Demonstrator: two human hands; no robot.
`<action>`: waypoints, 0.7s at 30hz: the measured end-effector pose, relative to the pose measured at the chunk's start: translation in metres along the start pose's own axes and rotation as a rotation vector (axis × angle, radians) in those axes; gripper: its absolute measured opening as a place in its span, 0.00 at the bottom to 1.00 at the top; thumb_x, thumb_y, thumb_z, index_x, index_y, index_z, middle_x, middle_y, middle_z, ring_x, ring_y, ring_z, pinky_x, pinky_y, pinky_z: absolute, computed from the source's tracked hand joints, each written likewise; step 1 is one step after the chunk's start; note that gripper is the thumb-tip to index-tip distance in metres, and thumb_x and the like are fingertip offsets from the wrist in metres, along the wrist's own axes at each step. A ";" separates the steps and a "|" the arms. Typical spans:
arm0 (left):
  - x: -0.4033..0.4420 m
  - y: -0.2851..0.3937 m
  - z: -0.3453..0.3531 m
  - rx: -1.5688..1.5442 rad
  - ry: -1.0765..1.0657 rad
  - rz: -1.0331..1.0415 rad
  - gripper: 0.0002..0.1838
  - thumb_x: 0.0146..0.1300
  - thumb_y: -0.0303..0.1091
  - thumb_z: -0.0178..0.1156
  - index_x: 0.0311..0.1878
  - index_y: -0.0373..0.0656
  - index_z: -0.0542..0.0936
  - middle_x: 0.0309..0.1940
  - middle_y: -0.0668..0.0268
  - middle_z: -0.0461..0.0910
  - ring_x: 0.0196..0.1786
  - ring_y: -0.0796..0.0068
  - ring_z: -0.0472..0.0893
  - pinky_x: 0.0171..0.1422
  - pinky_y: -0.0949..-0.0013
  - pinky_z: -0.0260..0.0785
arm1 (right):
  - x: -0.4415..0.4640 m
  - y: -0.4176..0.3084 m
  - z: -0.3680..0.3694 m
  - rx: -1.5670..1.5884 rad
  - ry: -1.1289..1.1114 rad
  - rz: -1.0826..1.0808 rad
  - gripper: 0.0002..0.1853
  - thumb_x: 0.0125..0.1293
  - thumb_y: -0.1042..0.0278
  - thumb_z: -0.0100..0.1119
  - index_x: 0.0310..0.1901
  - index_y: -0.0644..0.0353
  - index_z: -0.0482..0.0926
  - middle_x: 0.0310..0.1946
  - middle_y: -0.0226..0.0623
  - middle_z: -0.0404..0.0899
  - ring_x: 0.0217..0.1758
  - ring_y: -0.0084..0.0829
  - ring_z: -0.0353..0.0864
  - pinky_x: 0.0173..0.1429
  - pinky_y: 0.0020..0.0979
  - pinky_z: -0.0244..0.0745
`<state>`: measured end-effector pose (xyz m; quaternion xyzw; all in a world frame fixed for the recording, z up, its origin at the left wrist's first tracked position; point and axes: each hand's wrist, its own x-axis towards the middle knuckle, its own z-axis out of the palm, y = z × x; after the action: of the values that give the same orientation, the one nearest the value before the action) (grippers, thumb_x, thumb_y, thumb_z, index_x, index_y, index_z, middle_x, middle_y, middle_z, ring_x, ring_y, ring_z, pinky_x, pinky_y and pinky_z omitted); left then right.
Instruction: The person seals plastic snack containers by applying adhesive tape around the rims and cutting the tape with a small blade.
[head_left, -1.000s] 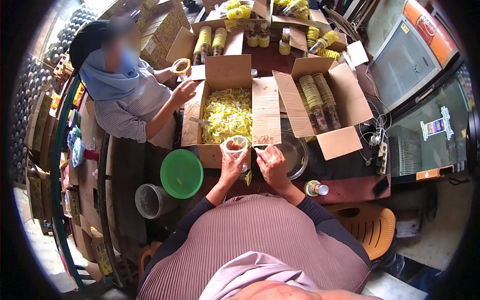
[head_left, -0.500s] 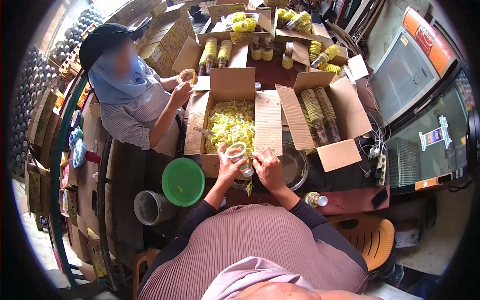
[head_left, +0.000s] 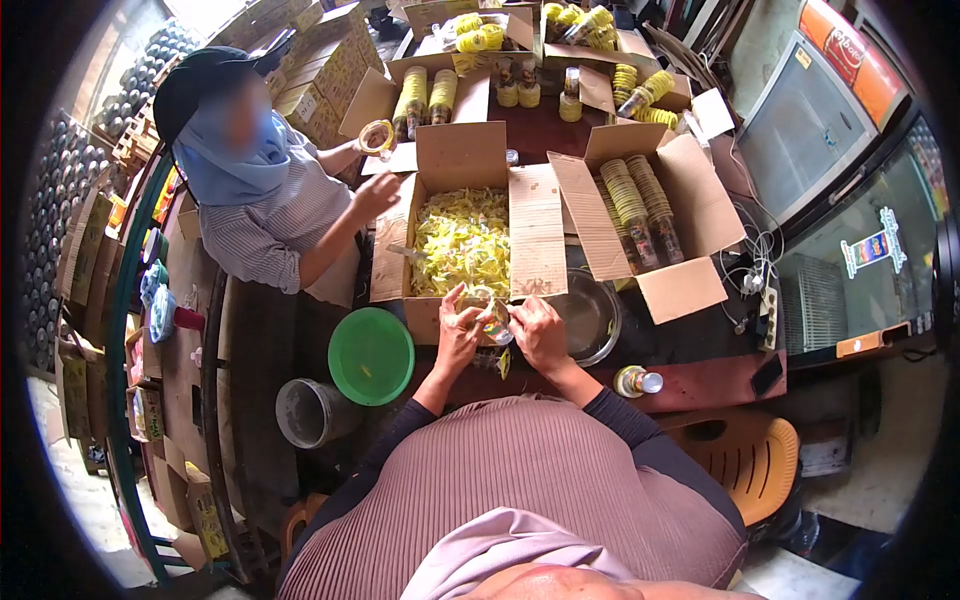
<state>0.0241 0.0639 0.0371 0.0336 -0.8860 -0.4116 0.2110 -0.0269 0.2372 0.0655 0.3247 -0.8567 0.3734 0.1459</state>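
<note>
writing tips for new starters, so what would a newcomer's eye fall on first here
Probably the bright yellow crumpled pieces filling the open brown cardboard box at the centre. Just this side of it, the left hand holds a small clear plastic cup, with the right hand close beside it. The round green plastic basin, left of the hands, also stands out against the dark surroundings.

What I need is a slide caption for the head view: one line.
Left hand holding a clear cup, right hand close by, at an open carton of yellow pieces.
</note>
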 end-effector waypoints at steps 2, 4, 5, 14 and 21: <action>0.002 0.006 -0.004 -0.052 -0.011 -0.053 0.06 0.59 0.33 0.66 0.37 0.44 0.83 0.58 0.53 0.70 0.59 0.56 0.72 0.60 0.59 0.66 | -0.002 0.001 0.000 -0.012 -0.003 -0.002 0.06 0.56 0.72 0.63 0.36 0.58 0.80 0.30 0.36 0.73 0.38 0.39 0.77 0.44 0.38 0.74; 0.007 0.017 -0.008 -0.117 -0.011 -0.060 0.05 0.57 0.25 0.65 0.37 0.41 0.81 0.45 0.58 0.79 0.45 0.60 0.80 0.48 0.61 0.73 | -0.003 0.003 0.004 -0.058 -0.004 -0.013 0.06 0.55 0.72 0.63 0.35 0.58 0.80 0.29 0.37 0.73 0.38 0.39 0.77 0.45 0.38 0.74; 0.008 0.017 -0.008 -0.117 -0.010 -0.056 0.05 0.57 0.25 0.65 0.37 0.41 0.81 0.45 0.58 0.79 0.45 0.60 0.80 0.48 0.61 0.73 | -0.004 0.003 0.006 -0.059 -0.002 -0.014 0.06 0.55 0.72 0.63 0.35 0.58 0.80 0.29 0.37 0.73 0.38 0.39 0.77 0.45 0.38 0.74; 0.007 0.027 0.006 -0.190 -0.039 -0.022 0.03 0.56 0.21 0.63 0.34 0.35 0.81 0.37 0.60 0.82 0.37 0.66 0.82 0.43 0.68 0.75 | 0.005 -0.001 0.009 -0.248 0.033 0.017 0.06 0.55 0.71 0.62 0.35 0.59 0.79 0.34 0.42 0.74 0.41 0.42 0.77 0.46 0.39 0.74; 0.009 0.021 0.001 0.116 0.024 0.135 0.07 0.54 0.23 0.65 0.37 0.46 0.85 0.53 0.62 0.76 0.61 0.52 0.69 0.62 0.57 0.64 | 0.005 0.013 0.004 0.036 0.076 0.243 0.04 0.55 0.71 0.62 0.33 0.59 0.80 0.34 0.39 0.76 0.39 0.41 0.80 0.43 0.38 0.76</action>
<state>0.0179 0.0766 0.0549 -0.0091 -0.9059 -0.3440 0.2467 -0.0399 0.2386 0.0581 0.2067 -0.8767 0.4156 0.1262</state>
